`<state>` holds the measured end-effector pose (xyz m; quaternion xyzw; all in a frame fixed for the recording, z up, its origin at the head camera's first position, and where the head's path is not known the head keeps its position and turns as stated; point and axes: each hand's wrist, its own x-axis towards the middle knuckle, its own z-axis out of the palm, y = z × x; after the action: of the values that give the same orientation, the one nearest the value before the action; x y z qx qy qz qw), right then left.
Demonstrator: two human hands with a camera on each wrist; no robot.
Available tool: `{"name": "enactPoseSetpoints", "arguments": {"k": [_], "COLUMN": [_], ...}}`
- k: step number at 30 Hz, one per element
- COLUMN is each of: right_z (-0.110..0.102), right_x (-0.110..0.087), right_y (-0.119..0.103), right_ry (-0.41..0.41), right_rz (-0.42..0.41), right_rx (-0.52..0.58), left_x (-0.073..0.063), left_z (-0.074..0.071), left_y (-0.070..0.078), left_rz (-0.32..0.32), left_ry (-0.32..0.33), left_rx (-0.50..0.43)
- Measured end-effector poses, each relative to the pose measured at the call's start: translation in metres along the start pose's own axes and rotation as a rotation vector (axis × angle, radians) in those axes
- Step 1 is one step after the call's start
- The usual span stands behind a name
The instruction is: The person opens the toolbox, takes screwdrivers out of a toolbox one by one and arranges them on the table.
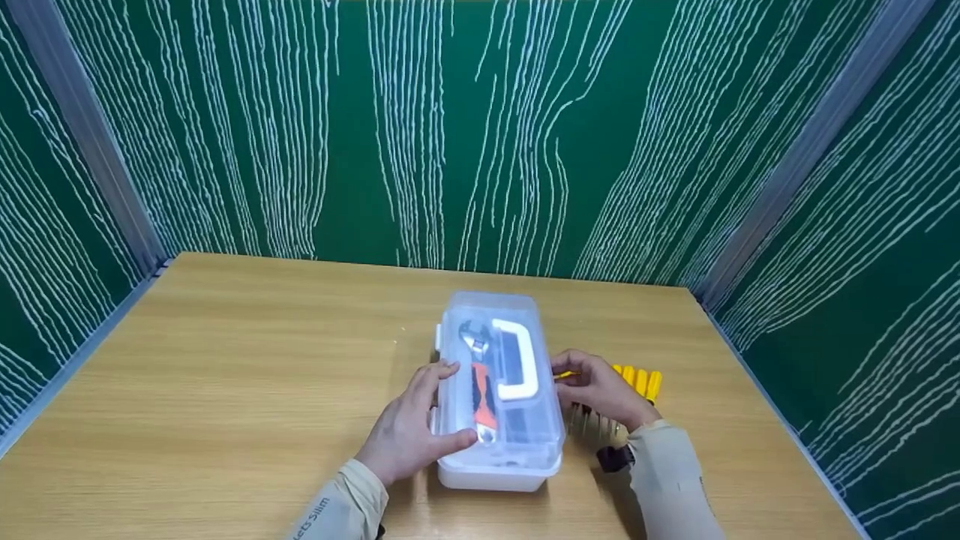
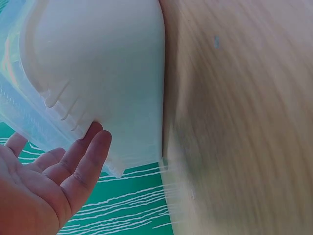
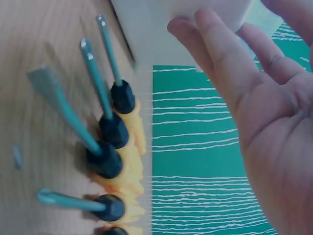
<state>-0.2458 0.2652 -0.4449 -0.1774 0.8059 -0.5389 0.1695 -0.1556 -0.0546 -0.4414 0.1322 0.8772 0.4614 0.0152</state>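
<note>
A toolbox [image 1: 499, 478] with a translucent lid [image 1: 491, 302] and a white handle [image 1: 528, 360] stands on the table. Through the lid shows an adjustable wrench [image 1: 484, 405] with an orange and black grip. My left hand [image 1: 409, 427] rests against the left side, its thumb and index finger reaching over the lid. The left wrist view has its fingertips touching the box's side below the rim. At the right side, the extended fingers of my right hand [image 1: 600, 386] touch the box; in the right wrist view they meet a white part near the rim.
Several screwdrivers with yellow handles [image 1: 652, 386] lie in a row on the table, right of the toolbox and partly behind my right hand. Their metal shafts [image 3: 100, 88] appear in the right wrist view. Green walls [image 1: 352, 135] with white lines enclose the wooden table [image 1: 262, 375].
</note>
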Motion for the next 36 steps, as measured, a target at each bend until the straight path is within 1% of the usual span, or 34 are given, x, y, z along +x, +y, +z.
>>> {"name": "enactPoseSetpoints", "arguments": {"k": [4,7,11,15,18,22,25,29,32,36], "right_z": [0.000,0.001,0.003,0.005,0.007,0.007,0.006,0.004,0.004,0.005], "right_x": [-0.002,-0.002,-0.004,-0.003,-0.002,0.000,0.001,0.001,0.000,0.000], "right_y": [-0.001,-0.001,0.000,0.001,0.001,0.002,0.003,0.002,-0.002,-0.009], "right_ry": [0.010,0.016,0.028,0.023,0.017,0.030,0.045,0.053,0.060,0.081], "right_rz": [0.026,0.043,0.066,0.084,0.082,0.048,0.045,0.054,0.053,0.073], "right_rx": [-0.020,-0.013,0.012,0.078,0.122,0.140,0.152,0.141,0.089,0.023], "left_x": [0.001,0.001,0.002,0.002,0.002,0.002,0.002,0.002,0.001,0.001], "left_z": [0.002,0.002,0.001,0.001,0.001,0.001,0.002,0.002,0.002,0.000], "left_y": [0.001,0.001,0.000,0.000,0.000,0.000,0.000,0.001,0.001,0.001], "left_rz": [-0.012,-0.025,-0.017,-0.019,-0.027,-0.001,0.009,-0.018,-0.026,-0.031], "left_ry": [-0.001,-0.003,-0.003,-0.003,-0.006,-0.007,-0.009,-0.015,-0.011,-0.007], "left_rx": [0.001,-0.003,-0.015,-0.024,-0.032,-0.039,-0.037,-0.036,-0.037,-0.037]}}
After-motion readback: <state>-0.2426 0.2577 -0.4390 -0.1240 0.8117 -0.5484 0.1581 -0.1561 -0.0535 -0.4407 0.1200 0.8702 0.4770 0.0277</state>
